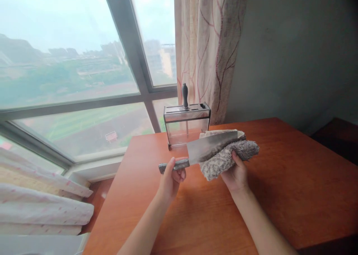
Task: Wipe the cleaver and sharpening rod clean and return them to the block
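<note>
My left hand (pixel 171 178) is closed around the dark handle of a cleaver (pixel 211 146), its thumb lying along the top. The wide metal blade points to the right, held above the table. A grey and white fluffy cloth (pixel 220 163) is folded about the blade's lower edge and tip, with part of it showing behind the blade. My right hand (pixel 237 173) grips this cloth from below, thumb on the near side; its other fingers are mostly hidden. Behind the cleaver stands a clear knife block (pixel 187 115) with a black-handled tool (pixel 185 95) upright in its top.
The reddish-brown wooden table (pixel 291 180) stretches under both hands. A large window (pixel 69 79) lies to the left and ahead, with a patterned curtain (pixel 209 42) beside it. Another curtain (pixel 41 206) hangs at lower left. A dark piece of furniture (pixel 335 139) stands at the right.
</note>
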